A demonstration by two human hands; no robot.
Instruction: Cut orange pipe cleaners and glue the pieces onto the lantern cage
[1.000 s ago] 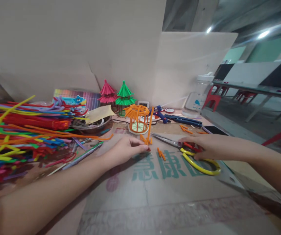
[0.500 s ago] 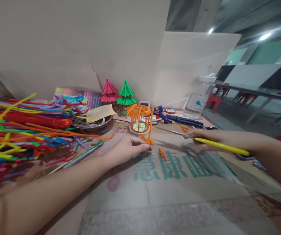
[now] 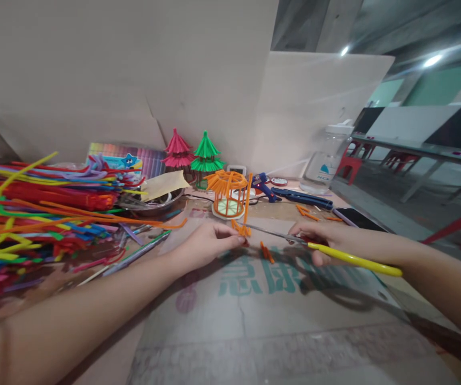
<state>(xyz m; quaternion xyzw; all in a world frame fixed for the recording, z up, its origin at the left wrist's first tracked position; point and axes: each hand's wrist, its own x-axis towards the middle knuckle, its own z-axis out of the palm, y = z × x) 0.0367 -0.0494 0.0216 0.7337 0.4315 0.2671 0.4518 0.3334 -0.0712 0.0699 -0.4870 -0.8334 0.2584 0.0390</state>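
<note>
My left hand (image 3: 204, 246) is pinched around the lower end of an orange pipe cleaner (image 3: 247, 203) that stands upright from the fingertips. My right hand (image 3: 330, 240) holds scissors (image 3: 353, 258) with a yellow handle, their metal blades pointing left and reaching the pipe cleaner just above my left fingers. Whether the blades are closed is hard to make out. Short orange pieces (image 3: 267, 252) lie on the mat between my hands. Behind my left hand stands a small round orange pavilion-like model (image 3: 230, 188) on a pale base, its roof partly covered with strips.
Bundles of coloured pipe cleaners (image 3: 41, 214) fill the left side. Along the back stand a pink tree-like model (image 3: 177, 149), a green one (image 3: 205, 152), a blue glue gun (image 3: 266, 187) and a clear bottle (image 3: 322, 166). A phone (image 3: 361, 219) lies at right.
My right hand has moved left and slightly down, bringing the scissor blades to the orange pipe cleaner. The phone and more orange pieces now show behind it. My left hand has barely moved.
</note>
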